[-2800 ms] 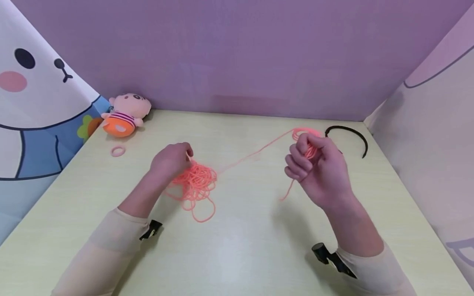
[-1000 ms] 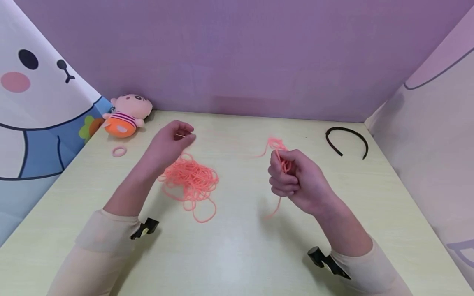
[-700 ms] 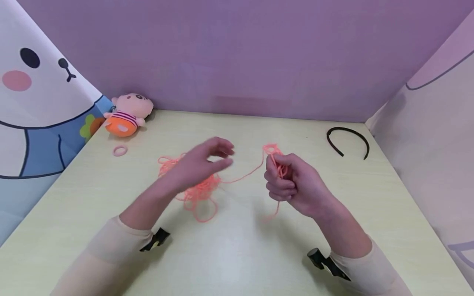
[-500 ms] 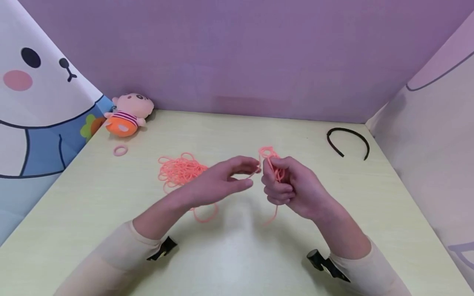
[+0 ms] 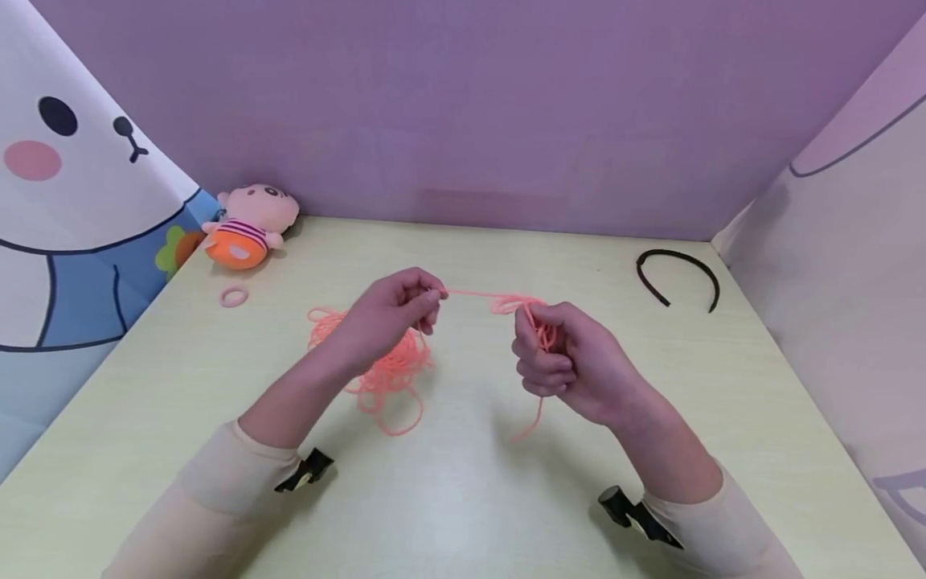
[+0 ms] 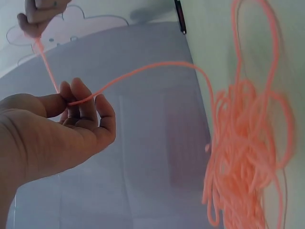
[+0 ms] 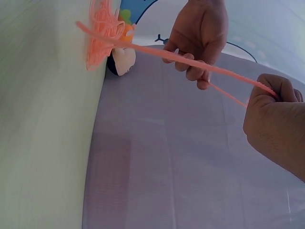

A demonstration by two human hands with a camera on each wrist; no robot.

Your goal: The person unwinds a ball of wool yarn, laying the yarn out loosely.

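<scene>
A loose heap of coral-pink cord (image 5: 394, 374) lies on the table, partly behind my left forearm in the head view. My left hand (image 5: 394, 310) pinches one strand of it between thumb and fingers above the heap. From there the strand (image 5: 473, 293) runs taut to my right hand (image 5: 571, 358), which grips a small looped bundle of the same cord (image 5: 546, 334). Loops stick out above the right fist, and a short tail (image 5: 537, 422) hangs below it. In the left wrist view the strand (image 6: 157, 65) sags from my left fingers to the heap (image 6: 243, 157).
A black headband (image 5: 678, 254) lies at the back right of the table (image 5: 463, 498). A plush doll (image 5: 249, 225) sits at the back left, with a pink ring (image 5: 234, 297) in front of it. A purple backdrop (image 5: 463, 112) rises behind the table.
Over the last second my left hand moved right to the bundle, then drew back left with the strand pulled straight. Earlier, the right hand came left and nearer with its bundle.
</scene>
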